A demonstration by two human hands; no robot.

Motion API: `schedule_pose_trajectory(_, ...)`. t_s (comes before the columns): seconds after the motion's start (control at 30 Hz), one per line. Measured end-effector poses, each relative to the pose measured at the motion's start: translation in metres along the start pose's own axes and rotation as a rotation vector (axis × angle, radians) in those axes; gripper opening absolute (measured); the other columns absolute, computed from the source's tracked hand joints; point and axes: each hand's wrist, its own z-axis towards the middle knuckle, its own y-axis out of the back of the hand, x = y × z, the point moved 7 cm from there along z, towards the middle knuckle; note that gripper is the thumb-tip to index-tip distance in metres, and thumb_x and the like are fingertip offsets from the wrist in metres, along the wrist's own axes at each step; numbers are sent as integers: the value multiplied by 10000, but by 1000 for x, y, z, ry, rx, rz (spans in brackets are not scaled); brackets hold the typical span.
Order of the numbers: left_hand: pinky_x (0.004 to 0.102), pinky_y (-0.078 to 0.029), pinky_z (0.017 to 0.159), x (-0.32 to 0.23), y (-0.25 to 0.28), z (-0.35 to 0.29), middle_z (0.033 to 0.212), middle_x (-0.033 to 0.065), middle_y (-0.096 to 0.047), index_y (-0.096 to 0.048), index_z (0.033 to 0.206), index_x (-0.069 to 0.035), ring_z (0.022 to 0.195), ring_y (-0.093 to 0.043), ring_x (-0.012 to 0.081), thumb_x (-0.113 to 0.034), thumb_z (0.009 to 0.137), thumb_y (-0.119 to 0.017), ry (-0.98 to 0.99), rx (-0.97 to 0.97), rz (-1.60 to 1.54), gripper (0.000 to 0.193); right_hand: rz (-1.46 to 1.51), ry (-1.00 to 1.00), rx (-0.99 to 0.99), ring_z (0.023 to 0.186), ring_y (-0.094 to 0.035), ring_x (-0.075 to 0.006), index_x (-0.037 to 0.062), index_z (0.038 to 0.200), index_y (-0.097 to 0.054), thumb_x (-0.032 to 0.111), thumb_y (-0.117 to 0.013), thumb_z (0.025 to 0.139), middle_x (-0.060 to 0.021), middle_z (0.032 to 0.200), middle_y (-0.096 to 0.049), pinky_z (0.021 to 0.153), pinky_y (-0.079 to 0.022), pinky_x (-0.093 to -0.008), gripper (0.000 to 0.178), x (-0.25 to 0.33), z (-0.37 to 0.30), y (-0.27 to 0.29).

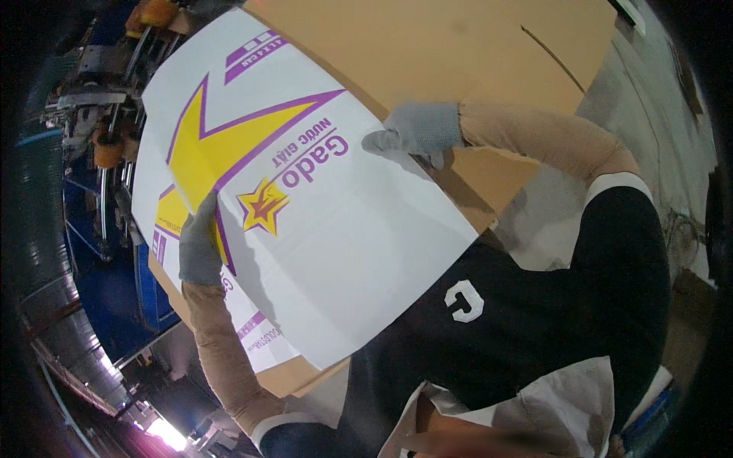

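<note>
A large white printed cardboard sheet (pixel 336 252) with purple lettering and yellow shapes spreads out in front of my body, slightly bowed. My left hand (pixel 201 244), in a grey glove, is closed on its left side, fingers pointing up over the yellow print. My right hand (pixel 416 131), gloved the same way, pinches the right edge with the thumb on the printed face; its other fingers are partly hidden behind the edge. Beneath the left side shows another white printed sheet (pixel 263 353).
Brown cardboard (pixel 466 46) lies under and beyond the sheet, with a dark slit at the far right. Blue machinery (pixel 114 290) with metal rods and orange rollers (pixel 107 149) stands close on the left. Grey floor (pixel 641 99) shows at right.
</note>
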Motion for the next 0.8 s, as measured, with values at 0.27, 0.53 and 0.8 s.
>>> schedule_pose_trajectory(0.27, 268, -563, 728, 5, -10, 7, 1015, 86, -660, -581, 1161, -17, 870, -671, 163, -243, 907, -608, 301, 17, -147, 342, 29, 159, -173, 556, -633, -220, 28, 773, -674, 620, -454, 895, -124, 646, -643, 547, -515, -340, 643, 1, 18, -1)
schedule_pose_trajectory(0.53, 260, -534, 618, 65, 1, 20, 858, 19, -642, -628, 1088, -52, 718, -632, 126, -237, 911, -617, 381, 14, -267, 256, 31, 75, -153, 486, -539, -233, -46, 731, -656, 721, -514, 803, -140, 574, -577, 491, -449, -335, 783, 13, -2, 13)
schedule_pose_trajectory(0.8, 286, -534, 750, 53, -15, 16, 983, 49, -659, -615, 1130, -38, 841, -652, 150, -211, 918, -600, 180, -106, -304, 274, -47, 220, -264, 515, -603, -284, -4, 587, -622, 755, -475, 795, -203, 569, -598, 507, -475, -397, 800, 18, 1, 21)
